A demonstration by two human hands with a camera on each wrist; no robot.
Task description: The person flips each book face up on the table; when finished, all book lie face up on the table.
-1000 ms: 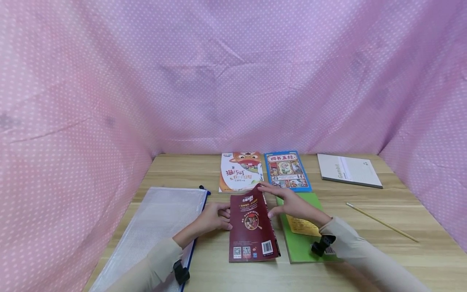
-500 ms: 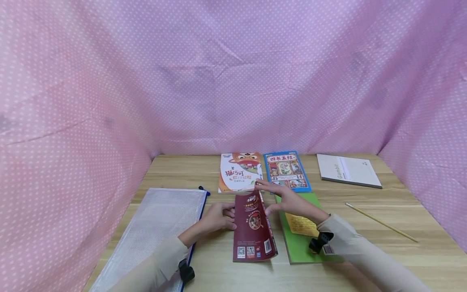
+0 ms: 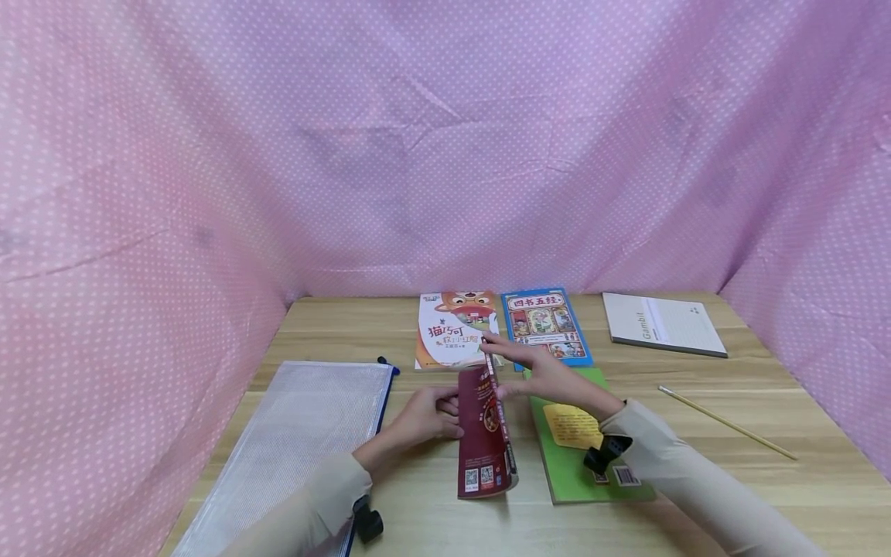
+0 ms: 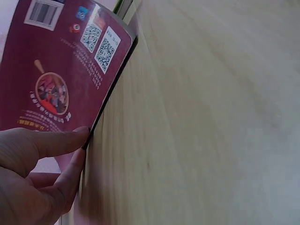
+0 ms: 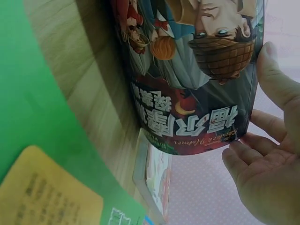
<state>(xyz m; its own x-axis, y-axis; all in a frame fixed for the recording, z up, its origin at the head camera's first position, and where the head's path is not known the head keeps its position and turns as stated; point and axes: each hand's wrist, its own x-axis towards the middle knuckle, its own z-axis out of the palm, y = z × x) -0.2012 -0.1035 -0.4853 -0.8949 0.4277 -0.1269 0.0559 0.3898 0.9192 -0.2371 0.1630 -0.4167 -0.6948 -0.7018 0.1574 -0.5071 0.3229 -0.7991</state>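
A maroon paperback book (image 3: 480, 460) stands tilted on the table with its right side raised, the back cover with QR codes turned toward me. My left hand (image 3: 428, 414) pinches its lower left edge between thumb and fingers, as the left wrist view shows on the paperback (image 4: 61, 93). On the other side my right hand (image 3: 553, 379) holds the raised edge near the far corner. From the right wrist, the illustrated front cover (image 5: 187, 70) is visible, the thumb and fingers of the right hand (image 5: 276, 154) along its edge.
A green book (image 3: 564, 472) lies just right of the paperback. Behind are a white picture book (image 3: 448, 344) and a blue-bordered book (image 3: 546, 333). A Gambit notebook (image 3: 668, 325) and a pencil (image 3: 727, 422) lie right; a mesh zip pouch (image 3: 306, 433) lies left.
The maroon book's right side has been tilted up further, so its back cover appears narrower. The left hand has shifted right with the book's edge; the right hand has moved slightly left.
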